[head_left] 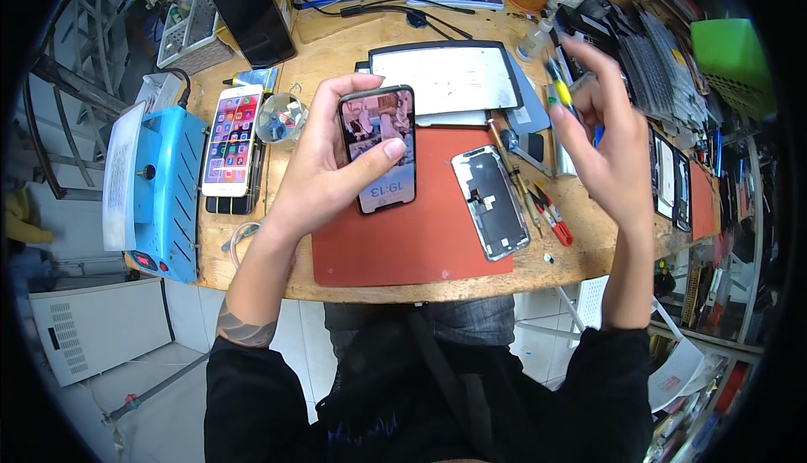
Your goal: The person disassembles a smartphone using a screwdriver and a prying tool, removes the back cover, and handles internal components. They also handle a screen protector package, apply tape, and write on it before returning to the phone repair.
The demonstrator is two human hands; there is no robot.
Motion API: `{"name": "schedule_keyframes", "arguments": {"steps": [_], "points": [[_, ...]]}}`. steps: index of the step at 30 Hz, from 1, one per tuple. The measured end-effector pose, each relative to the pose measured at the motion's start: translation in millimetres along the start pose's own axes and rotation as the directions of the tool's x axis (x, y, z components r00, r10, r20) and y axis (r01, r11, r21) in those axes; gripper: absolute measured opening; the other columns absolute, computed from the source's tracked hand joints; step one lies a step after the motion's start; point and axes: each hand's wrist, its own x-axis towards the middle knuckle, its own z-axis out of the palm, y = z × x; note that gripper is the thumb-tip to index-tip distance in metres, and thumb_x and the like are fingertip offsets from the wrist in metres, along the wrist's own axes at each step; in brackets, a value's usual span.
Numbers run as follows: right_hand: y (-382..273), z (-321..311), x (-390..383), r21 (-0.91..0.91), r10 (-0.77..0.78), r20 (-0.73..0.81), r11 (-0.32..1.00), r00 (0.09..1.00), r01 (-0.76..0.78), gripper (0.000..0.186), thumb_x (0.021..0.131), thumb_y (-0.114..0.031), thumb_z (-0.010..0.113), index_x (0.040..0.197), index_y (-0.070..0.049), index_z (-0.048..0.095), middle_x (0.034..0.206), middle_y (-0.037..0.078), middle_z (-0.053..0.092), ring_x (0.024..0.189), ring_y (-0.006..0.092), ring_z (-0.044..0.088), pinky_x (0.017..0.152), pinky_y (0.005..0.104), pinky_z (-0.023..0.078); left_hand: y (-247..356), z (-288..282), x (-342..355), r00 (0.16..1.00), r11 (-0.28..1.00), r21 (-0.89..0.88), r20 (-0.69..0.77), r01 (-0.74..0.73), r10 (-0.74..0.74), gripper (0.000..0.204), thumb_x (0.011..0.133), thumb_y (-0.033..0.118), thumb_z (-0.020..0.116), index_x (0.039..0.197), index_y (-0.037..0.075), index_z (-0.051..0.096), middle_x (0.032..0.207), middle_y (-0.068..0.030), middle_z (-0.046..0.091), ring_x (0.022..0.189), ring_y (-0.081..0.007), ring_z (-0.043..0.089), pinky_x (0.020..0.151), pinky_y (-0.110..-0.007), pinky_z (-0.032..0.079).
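My left hand (319, 165) is closed around a smartphone (374, 118). The phone's screen is lit, its clock digits look upside down, and my thumb lies over the glass. My right hand (607, 156) is raised on the right, thumb and index finger spread apart. Between them shows a yellow-and-black pen-like tool (561, 85); I cannot tell whether the thumb touches it. A detached phone screen assembly (491, 202) lies back side up on the orange-red mat (395, 253), below and left of my right hand.
Left stand a blue machine (172, 186) and a white phone (231, 139) with a lit screen. Red-handled tweezers or cutters (555, 219) lie right of the mat. Behind it is a white pad (445, 76); a dark phone (252, 18) leans at the back. A green basket (731, 55) hangs right.
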Motion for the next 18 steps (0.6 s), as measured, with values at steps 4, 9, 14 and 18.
{"name": "schedule_keyframes", "arguments": {"steps": [4,9,14,18], "points": [[37.1,-2.5,-70.9,-0.199,0.444,-0.072,0.871,0.893,-0.449,0.047,0.095,-0.009,0.067,0.139,-0.007,0.051,0.065,0.008,0.052,0.057,0.0207,0.055,0.057,0.0374,0.044,-6.0,-6.2,8.9,0.999,0.999,0.028,-0.036,-0.033,0.034,0.041,0.101,0.003,0.061,0.14,0.001,0.047,0.123,-0.009,0.064,0.112,-0.0125,0.062,0.099,-0.029,0.051],[66.8,12.0,-115.5,-0.156,0.429,-0.206,0.873,0.88,-0.462,0.048,0.096,-0.013,0.07,0.14,-0.006,0.052,0.075,0.005,0.055,0.063,0.0142,0.051,0.059,0.0311,0.044,9.0,-3.6,15.1,0.998,0.994,0.101,-0.05,0.039,-0.034,0.038,0.102,0.006,0.062,0.139,0.0,0.055,0.112,-0.0079,0.073,0.101,-0.0112,0.069,0.092,-0.027,0.054],[70.8,21.6,-133.1,-0.019,0.403,-0.308,0.903,0.862,-0.429,0.042,0.096,-0.012,0.07,0.134,-0.004,0.055,0.086,0.007,0.06,0.068,0.0157,0.057,0.064,0.0321,0.049,27.6,-25.3,16.3,0.989,0.992,0.114,-0.129,-0.055,0.07,0.037,0.101,0.009,0.066,0.136,-0.001,0.057,0.106,-0.0076,0.075,0.091,-0.0096,0.071,0.081,-0.025,0.057],[73.4,26.3,-141.5,0.115,0.372,-0.373,0.928,0.85,-0.356,0.03,0.095,-0.009,0.069,0.123,0.0,0.061,0.091,0.009,0.06,0.071,0.016,0.057,0.067,0.0323,0.05,55.5,-97.7,7.6,0.93,0.95,0.311,-0.358,0.035,0.083,0.027,0.099,0.012,0.07,0.122,0.0,0.062,0.099,-0.0067,0.075,0.083,-0.0104,0.071,0.073,-0.025,0.057]]}}
